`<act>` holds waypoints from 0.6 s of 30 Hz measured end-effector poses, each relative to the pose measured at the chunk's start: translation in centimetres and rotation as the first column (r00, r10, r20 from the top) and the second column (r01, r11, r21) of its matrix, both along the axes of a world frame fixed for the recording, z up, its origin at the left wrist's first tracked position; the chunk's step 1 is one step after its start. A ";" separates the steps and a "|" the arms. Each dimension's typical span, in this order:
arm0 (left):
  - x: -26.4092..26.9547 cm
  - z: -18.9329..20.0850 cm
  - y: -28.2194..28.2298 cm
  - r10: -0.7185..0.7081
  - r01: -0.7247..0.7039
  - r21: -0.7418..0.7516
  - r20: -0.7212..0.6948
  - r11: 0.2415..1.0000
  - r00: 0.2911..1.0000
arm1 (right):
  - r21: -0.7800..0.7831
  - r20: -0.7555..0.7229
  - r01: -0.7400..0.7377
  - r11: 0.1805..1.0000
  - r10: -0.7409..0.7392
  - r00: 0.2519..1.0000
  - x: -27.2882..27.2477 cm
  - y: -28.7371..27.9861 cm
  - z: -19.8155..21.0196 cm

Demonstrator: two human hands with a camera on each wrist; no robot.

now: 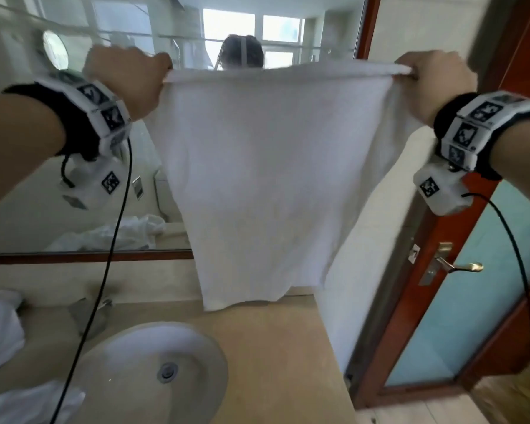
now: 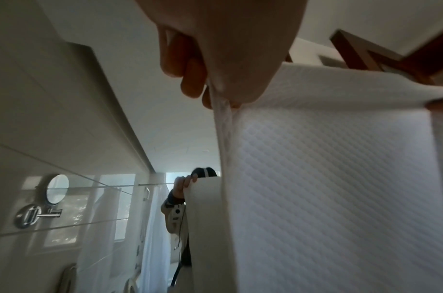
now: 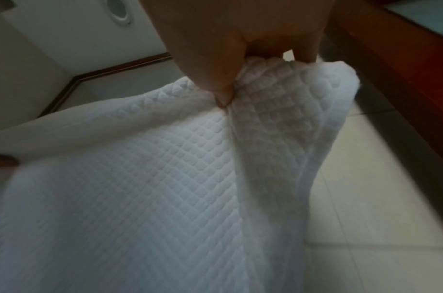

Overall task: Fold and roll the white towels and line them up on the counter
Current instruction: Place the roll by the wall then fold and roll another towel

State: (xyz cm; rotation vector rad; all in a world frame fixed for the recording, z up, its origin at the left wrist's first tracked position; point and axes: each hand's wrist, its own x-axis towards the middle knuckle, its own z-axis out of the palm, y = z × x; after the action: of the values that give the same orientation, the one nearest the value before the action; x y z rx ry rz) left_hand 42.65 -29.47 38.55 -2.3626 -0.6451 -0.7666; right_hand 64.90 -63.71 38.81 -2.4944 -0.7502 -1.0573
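White towel (image 1: 266, 179) held spread above the far counter (image 1: 273, 347), right of the sink (image 1: 153, 362). Left hand (image 1: 126, 78) and right hand (image 1: 435, 84) each pinch 1 top corner; lower edge hangs free.

No readable text, brand, number or sign appears in any view. The white wrist-worn camera housings (image 1: 104, 123) carry square black-and-white fiducial marker patterns (machine codes, not legible characters). The white diamond-quilted towel (image 1: 266, 179) shows no label or tag.
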 end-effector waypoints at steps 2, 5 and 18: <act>-1.8 -3.4 -1.1 -0.032 0.033 0.007 -0.118 0.999 0.993 | -0.102 -0.020 -0.036 0.994 0.035 0.999 -0.5 -1.5 -3.6; -4.3 -9.1 -2.9 -0.041 0.030 -0.037 -0.357 0.999 0.933 | -0.270 -0.122 -0.053 0.961 0.021 0.992 -1.6 -3.7 -9.9; -16.4 -33.3 -12.9 -0.317 0.072 -0.358 -0.693 0.931 0.648 | -0.672 -0.442 -0.273 0.688 -0.077 0.894 -12.0 -14.5 -33.3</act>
State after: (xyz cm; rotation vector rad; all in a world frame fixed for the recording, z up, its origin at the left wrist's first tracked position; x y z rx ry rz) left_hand 26.25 -42.41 5.26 -2.7452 -0.1354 0.3008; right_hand 52.87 -78.25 5.54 -3.1012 -1.3290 -0.0767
